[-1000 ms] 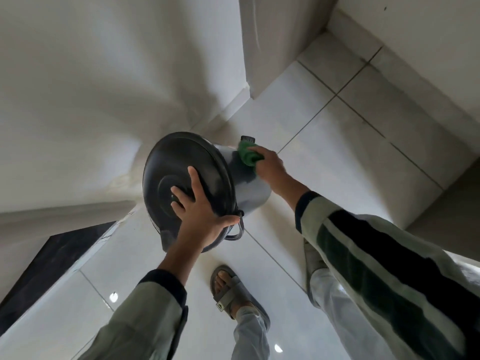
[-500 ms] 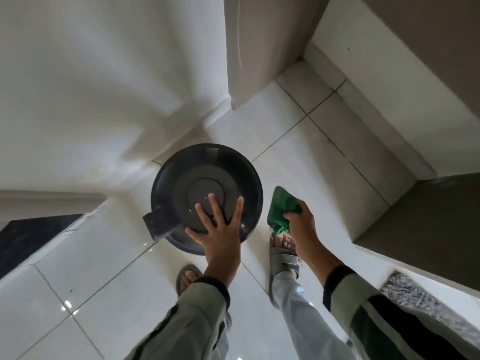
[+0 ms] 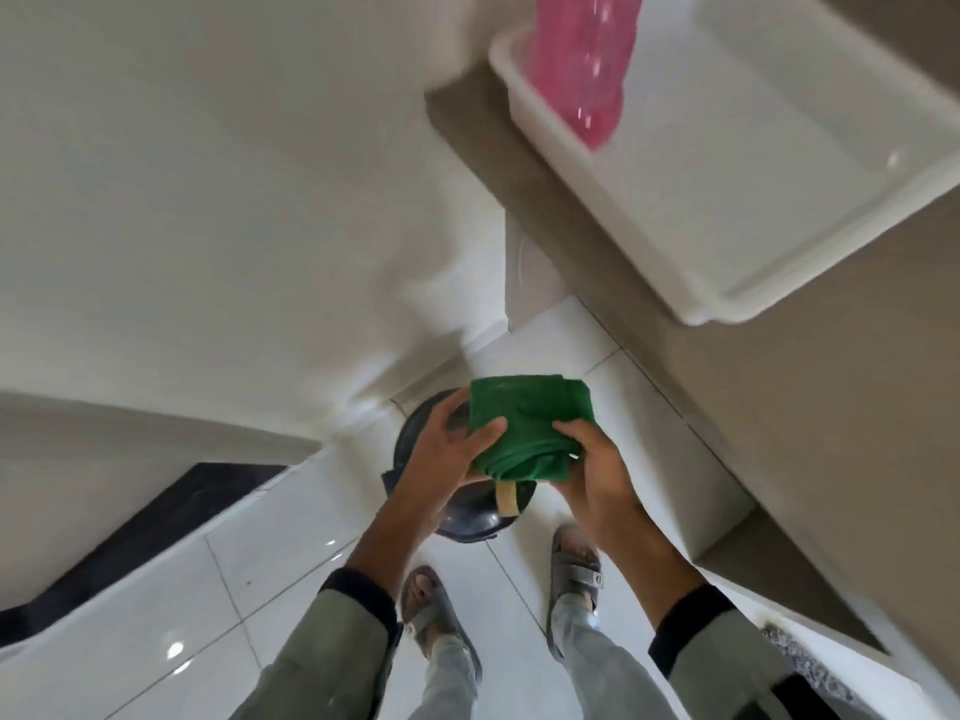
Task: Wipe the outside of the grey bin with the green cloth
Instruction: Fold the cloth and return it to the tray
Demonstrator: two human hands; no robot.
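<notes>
Green cloth (image 3: 524,428) is gripped folded between left hand (image 3: 447,454) and right hand (image 3: 597,470), above the grey bin (image 3: 467,517).

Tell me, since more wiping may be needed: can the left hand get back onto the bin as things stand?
Probably yes. The left hand is above the bin with nothing between, but its grip is on the cloth, shared with the right hand.

The cloth (image 3: 524,428) in my hands is soft, matt green fabric with a pale tag (image 3: 506,498) sewn on. Below it the bin (image 3: 470,519) looks like smooth dark grey plastic with a dull sheen. The floor (image 3: 291,558) under the bin is glossy white tile. The tray (image 3: 727,163) above is shiny white plastic.
</notes>
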